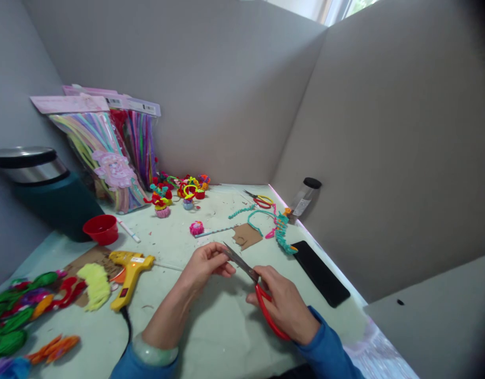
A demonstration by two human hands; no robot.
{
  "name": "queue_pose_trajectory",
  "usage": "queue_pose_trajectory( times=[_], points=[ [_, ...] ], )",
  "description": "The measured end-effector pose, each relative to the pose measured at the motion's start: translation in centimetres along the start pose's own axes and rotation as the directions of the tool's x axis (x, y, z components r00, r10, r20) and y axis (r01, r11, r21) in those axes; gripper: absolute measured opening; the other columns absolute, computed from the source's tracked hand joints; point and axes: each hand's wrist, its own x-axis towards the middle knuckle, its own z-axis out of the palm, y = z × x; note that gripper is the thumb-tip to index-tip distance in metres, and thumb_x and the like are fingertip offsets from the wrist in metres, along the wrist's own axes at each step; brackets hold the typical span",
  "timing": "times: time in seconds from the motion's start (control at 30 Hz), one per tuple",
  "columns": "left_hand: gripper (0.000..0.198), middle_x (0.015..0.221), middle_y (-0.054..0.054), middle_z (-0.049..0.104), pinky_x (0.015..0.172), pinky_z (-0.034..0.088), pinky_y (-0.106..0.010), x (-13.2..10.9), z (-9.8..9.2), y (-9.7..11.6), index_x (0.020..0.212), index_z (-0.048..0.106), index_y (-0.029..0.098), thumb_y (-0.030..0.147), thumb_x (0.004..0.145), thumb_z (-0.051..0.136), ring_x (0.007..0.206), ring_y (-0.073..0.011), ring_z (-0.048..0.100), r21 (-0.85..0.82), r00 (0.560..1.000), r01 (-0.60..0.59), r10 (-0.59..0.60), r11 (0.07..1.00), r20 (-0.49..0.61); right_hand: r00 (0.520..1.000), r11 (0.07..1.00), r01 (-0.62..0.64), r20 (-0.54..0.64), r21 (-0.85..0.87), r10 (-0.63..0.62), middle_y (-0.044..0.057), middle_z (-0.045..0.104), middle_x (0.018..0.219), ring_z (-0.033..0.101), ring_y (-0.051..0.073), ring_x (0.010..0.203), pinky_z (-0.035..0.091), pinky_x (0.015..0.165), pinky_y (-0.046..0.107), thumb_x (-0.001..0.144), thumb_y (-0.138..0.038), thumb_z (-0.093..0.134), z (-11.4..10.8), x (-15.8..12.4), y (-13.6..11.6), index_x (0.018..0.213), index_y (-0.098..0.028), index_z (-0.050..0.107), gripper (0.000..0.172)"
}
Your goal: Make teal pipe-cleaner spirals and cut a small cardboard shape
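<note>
My right hand [285,300] grips red-handled scissors [250,281], their dark blades pointing up-left toward my left hand [206,263]. The left hand's fingers are pinched together right at the blade tips; whatever small piece they hold is hidden by the fingers. Both hands hover above the pale green table [210,337], near its front middle. A pale bangle sits on my left wrist.
A yellow glue gun [129,273] lies left of my hands, beside a red bowl [101,229] and yellow fluff [95,281]. Pipe-cleaner packs [108,152] lean at the back. Small pipe-cleaner figures [179,192], a cardboard scrap [246,235], teal coils [281,231], second scissors [260,200], a black phone [320,272] and a bottle [304,200] lie around.
</note>
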Motion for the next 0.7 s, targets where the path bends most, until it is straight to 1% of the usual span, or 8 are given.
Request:
queue_pose_trajectory(
  times=[0.17,0.5,0.7],
  points=[
    [0.024,0.06,-0.007,0.067,0.059,0.05,-0.026,0.13,0.0,-0.21,0.078,0.057,0.012,0.028,0.065,0.071,0.055,-0.0154,0.063,-0.019,1.0,-0.017,0.017,1.0,0.026,1.0,1.0,-0.002,0.012,-0.013,0.003,0.001,0.054,0.083,0.051,0.016,0.069,0.041,0.064,0.026,0.08,-0.039,0.06,0.02,0.23,-0.09,0.103,-0.022,0.051,0.03],
    [0.022,0.062,-0.005,0.066,0.06,0.05,-0.027,0.03,-0.02,0.05,0.078,0.059,0.011,0.026,0.067,0.07,0.057,-0.0146,0.062,-0.047,0.997,-0.045,0.047,0.998,0.053,1.0,0.999,0.004,0.01,0.05,-0.005,0.001,0.054,0.084,0.049,0.014,0.065,0.04,0.062,0.025,0.081,-0.037,0.06,0.1,0.6,-0.53,0.103,-0.021,0.051,0.029],
    [0.022,0.061,-0.005,0.066,0.059,0.05,-0.026,-0.06,-0.18,-0.02,0.078,0.059,0.011,0.027,0.067,0.07,0.056,-0.0143,0.062,-0.048,0.996,-0.054,0.057,0.997,0.066,1.0,0.998,0.002,0.015,0.069,-0.003,0.0,0.053,0.081,0.048,0.014,0.063,0.039,0.06,0.025,0.081,-0.039,0.059,0.25,0.59,-0.38,0.101,-0.021,0.052,0.028]
  ],
)
